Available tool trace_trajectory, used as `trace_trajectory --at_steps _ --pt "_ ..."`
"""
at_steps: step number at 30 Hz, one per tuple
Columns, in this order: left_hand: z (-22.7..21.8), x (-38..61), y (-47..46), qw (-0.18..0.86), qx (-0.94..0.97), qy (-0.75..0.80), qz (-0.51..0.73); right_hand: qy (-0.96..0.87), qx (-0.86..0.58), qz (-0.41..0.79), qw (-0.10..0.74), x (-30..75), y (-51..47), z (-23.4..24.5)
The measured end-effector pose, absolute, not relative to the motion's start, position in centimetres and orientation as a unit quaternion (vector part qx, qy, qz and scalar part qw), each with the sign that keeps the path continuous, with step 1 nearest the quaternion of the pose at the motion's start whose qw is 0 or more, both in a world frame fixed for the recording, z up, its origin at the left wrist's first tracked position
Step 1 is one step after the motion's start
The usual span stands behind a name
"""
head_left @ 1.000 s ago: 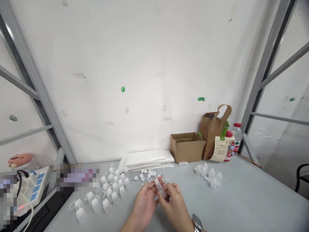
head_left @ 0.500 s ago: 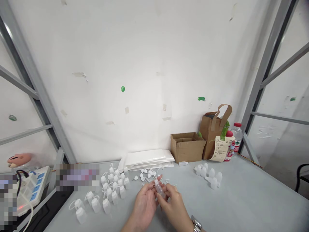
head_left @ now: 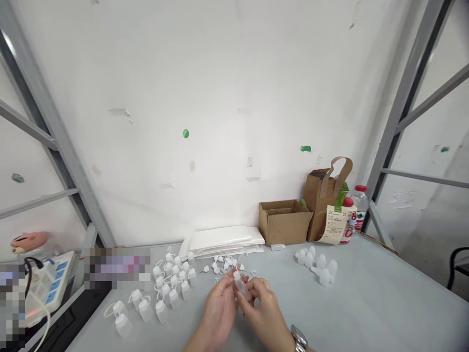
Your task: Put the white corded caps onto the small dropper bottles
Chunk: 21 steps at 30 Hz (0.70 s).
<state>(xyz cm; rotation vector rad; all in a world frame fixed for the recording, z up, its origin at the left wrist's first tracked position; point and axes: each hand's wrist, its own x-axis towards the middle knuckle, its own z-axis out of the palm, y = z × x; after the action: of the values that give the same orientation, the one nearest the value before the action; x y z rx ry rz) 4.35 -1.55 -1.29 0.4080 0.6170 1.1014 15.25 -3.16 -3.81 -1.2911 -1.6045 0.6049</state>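
Both hands meet over the grey table (head_left: 366,313) near its front edge. My left hand (head_left: 219,313) and my right hand (head_left: 266,313) pinch one small clear plastic bottle (head_left: 242,286) between their fingertips, tilted with its neck up and left. A watch sits on my right wrist. Left of the hands stand several small white capped bottles (head_left: 172,286). Loose white caps (head_left: 225,265) lie just behind the hands.
A second group of white bottles (head_left: 317,264) stands to the right. Behind are flat white bags (head_left: 223,241), an open cardboard box (head_left: 284,222), a brown paper bag (head_left: 324,198) and a water bottle (head_left: 359,205). A power strip (head_left: 44,286) lies far left.
The hands and the bottle have shifted only slightly; the fingers have adjusted around the bottle. Nothing else on the table has moved.
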Motion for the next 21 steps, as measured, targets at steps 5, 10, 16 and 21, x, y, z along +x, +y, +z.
trace_trajectory --at_steps 5,10,16,21 --pt "-0.8 4.4 -1.6 0.768 0.191 0.327 0.517 -0.606 -0.486 0.403 0.484 15.2 -2.8 -3.5" --pt "-0.8 4.4 -1.6 0.756 0.202 0.351 0.514 -0.522 -0.363 0.611 0.472 15.1 -1.9 -3.0" --pt "-0.3 4.1 -1.4 0.753 0.218 0.331 0.525 -0.498 -0.284 0.663 0.481 15.6 -1.6 -2.2" --pt "-0.2 3.8 -1.4 0.758 0.275 0.304 0.508 -0.525 -0.328 0.613 0.491 15.6 -1.5 -2.4"
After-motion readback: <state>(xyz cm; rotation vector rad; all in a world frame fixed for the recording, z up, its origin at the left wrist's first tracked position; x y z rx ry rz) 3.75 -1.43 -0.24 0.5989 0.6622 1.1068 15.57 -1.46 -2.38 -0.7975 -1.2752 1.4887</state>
